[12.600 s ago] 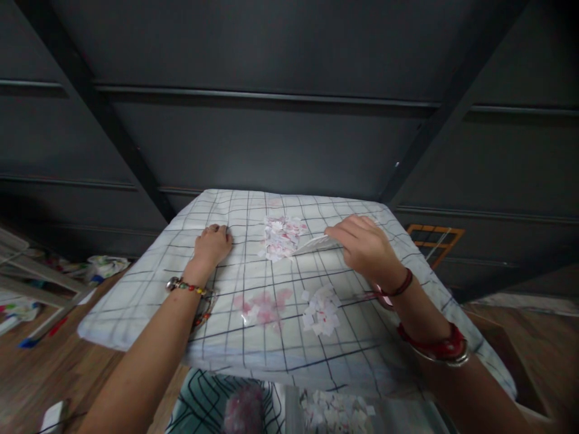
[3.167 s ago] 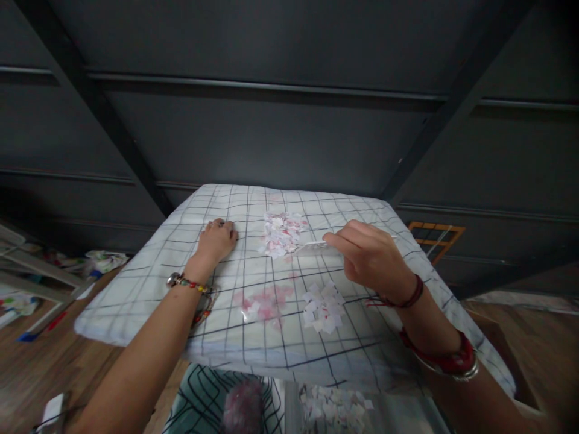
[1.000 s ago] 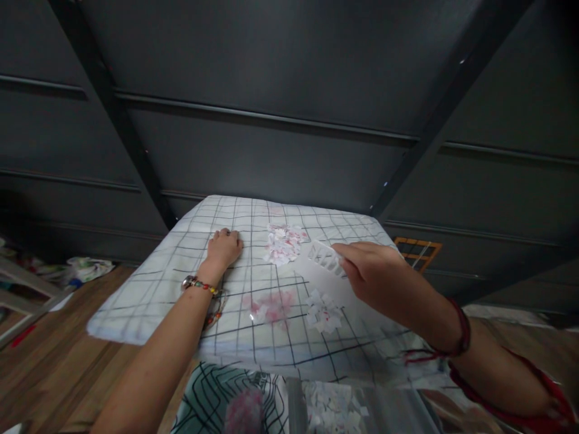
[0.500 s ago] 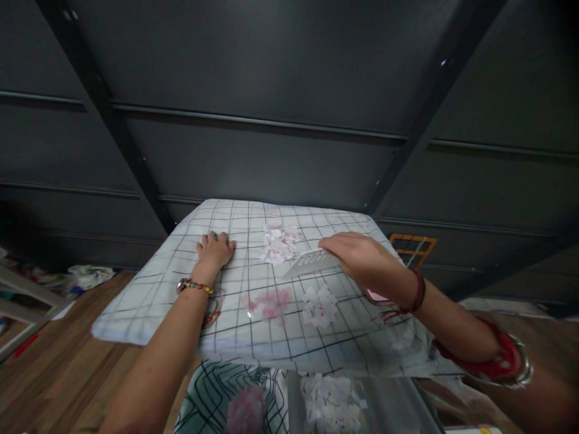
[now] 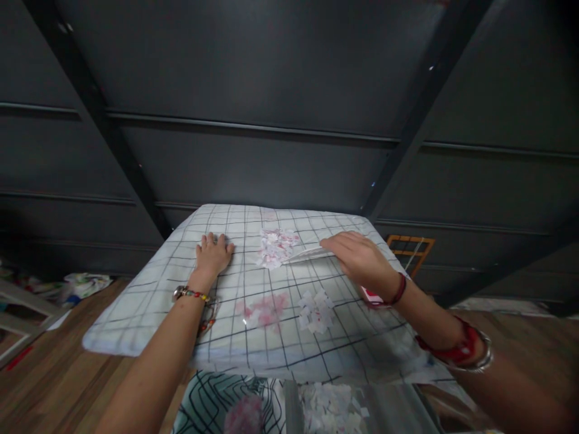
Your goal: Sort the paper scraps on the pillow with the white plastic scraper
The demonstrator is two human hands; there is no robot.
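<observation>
My left hand [image 5: 214, 255] rests flat on the checked cloth, fingers spread, holding nothing. In my right hand [image 5: 359, 256] is a flat white slotted piece [image 5: 308, 254], pinched at one end. It is nearly edge-on, and its far tip reaches the edge of a heap of white and pinkish paper scraps [image 5: 277, 246]. Closer to me lie a clear bag with pink stuff in it [image 5: 265, 310] and a smaller pile of white scraps [image 5: 315, 311]. A red-and-white object [image 5: 373, 295] sits partly hidden below my right wrist.
The checked cloth [image 5: 174, 265] covers a table against a dark panelled wall [image 5: 253, 163]. Below the near edge are a grey bin [image 5: 389, 404] with paper scraps and a pink fluffy bundle [image 5: 244, 415] on patterned fabric. An orange frame [image 5: 411, 250] stands at the right.
The white slotted piece has turned from showing its slotted face to nearly edge-on, its tip now at the paper heap. My left hand stays in place on the cloth.
</observation>
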